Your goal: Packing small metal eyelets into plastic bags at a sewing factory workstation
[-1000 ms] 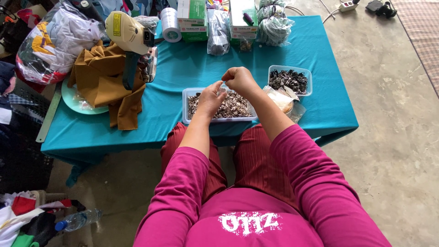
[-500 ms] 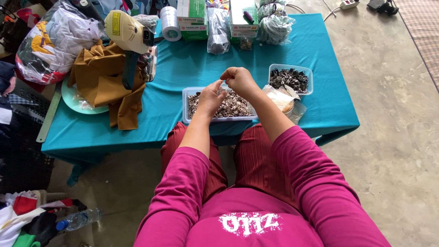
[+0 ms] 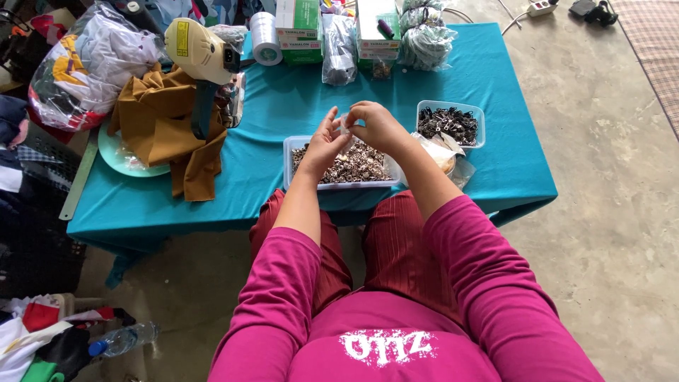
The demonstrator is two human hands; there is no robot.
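Hands met over the tray of small parts, mid-frame.

The near clear tray [image 3: 342,167] was heaped with small brownish pieces, the second tray [image 3: 450,124] to its right held darker ones; by that, much sorting looked left. Left hand [image 3: 324,145] and right hand [image 3: 376,126] were pinched together on one tiny pale piece [image 3: 344,129] above the near tray, fingers nearly closed.

A home workshop: low teal-clothed table [image 3: 283,205] on bare concrete, crowded with fabric [image 3: 166,120] and boxes [image 3: 298,25].
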